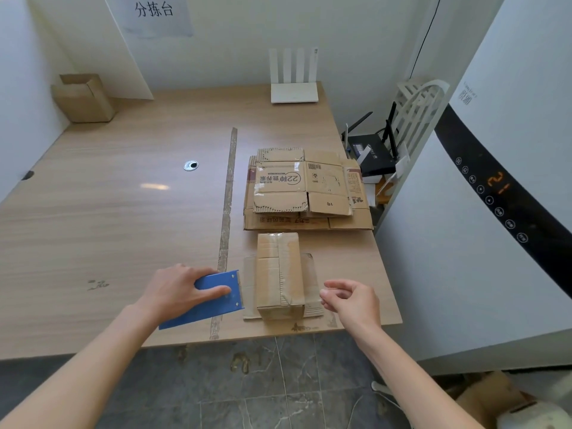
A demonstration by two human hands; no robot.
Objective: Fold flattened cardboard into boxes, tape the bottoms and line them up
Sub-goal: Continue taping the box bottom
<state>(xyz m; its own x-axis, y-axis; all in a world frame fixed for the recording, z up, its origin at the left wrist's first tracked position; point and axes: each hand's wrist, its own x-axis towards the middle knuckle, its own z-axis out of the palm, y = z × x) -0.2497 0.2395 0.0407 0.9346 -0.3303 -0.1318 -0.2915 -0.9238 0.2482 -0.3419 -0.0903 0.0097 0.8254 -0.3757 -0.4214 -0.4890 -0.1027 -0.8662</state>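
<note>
A small folded cardboard box (280,274) stands bottom up near the table's front edge, with clear tape along its seam and its flaps spread flat under it. Beside it on the left lies a blue tape dispenser (213,297), and my left hand (182,289) rests on top of it, fingers pressed on its blue plate. My right hand (351,298) hovers just right of the box, fingers loosely curled and holding nothing. Behind the box lies a stack of flattened cardboard (306,190). One finished open box (83,99) stands at the far left corner.
The wooden table (123,196) has a worn tape strip (227,212) running front to back and a cable hole (191,165). A white router (294,88) stands at the back, a black router (374,153) beyond the right edge, a tall white appliance (479,227) on the right.
</note>
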